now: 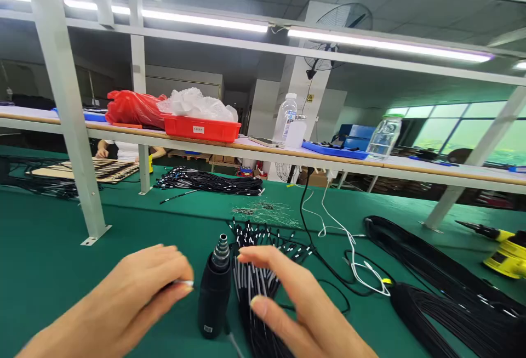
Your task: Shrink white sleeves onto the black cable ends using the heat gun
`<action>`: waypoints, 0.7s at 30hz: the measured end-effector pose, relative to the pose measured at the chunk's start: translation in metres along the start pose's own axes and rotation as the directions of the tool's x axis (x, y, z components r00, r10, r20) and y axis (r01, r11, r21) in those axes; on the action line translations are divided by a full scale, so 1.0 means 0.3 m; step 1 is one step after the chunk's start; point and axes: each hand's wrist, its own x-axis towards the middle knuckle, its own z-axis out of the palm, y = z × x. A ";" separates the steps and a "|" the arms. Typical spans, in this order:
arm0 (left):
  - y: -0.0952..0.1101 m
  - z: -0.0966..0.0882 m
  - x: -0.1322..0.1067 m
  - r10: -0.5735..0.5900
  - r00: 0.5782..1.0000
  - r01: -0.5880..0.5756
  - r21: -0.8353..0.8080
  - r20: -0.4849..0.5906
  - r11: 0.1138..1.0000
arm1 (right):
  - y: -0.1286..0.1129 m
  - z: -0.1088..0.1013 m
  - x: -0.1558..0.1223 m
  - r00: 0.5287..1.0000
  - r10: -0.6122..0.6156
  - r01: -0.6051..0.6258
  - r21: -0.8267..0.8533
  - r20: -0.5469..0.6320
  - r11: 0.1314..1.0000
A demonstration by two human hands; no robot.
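My left hand [139, 287] hovers over the green table with its fingers pinched on a small white-tipped piece [183, 283], right beside a black heat gun [214, 292] that lies with its metal nozzle pointing away. My right hand [287, 297] reaches over a bundle of black cables with white-sleeved ends [257, 254], fingers stretched and slightly spread, fingertips touching the cable ends. The bundle fans out just right of the heat gun.
More black cable bundles lie at the right [444, 276] and further back [213, 181]. A white cord [349, 243] crosses the mat. A yellow tool [505, 251] sits at far right. A shelf [287, 155] holds a red bin [201, 128], bottles and trays. Another person's hands [102, 151] show behind the shelf.
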 end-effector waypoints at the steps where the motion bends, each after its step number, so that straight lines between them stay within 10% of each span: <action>1: 0.034 0.013 0.032 0.049 0.998 -0.050 0.014 0.033 0.999 | -0.022 0.013 0.003 0.995 -0.007 0.005 0.025 0.097 1.000; 4: 0.083 0.055 0.100 0.086 0.993 -0.090 0.045 0.084 0.995 | -0.048 0.032 0.038 0.963 0.000 -0.039 0.140 0.269 0.989; 10: 0.037 0.090 0.111 -0.022 0.992 0.025 -0.025 0.127 0.999 | 0.012 0.032 0.117 0.997 0.059 -0.063 0.115 0.039 0.991; 21: -0.013 0.088 0.169 -0.194 0.965 0.222 -0.157 0.178 0.962 | 0.054 0.037 0.210 0.998 0.042 -0.040 0.061 -0.039 0.997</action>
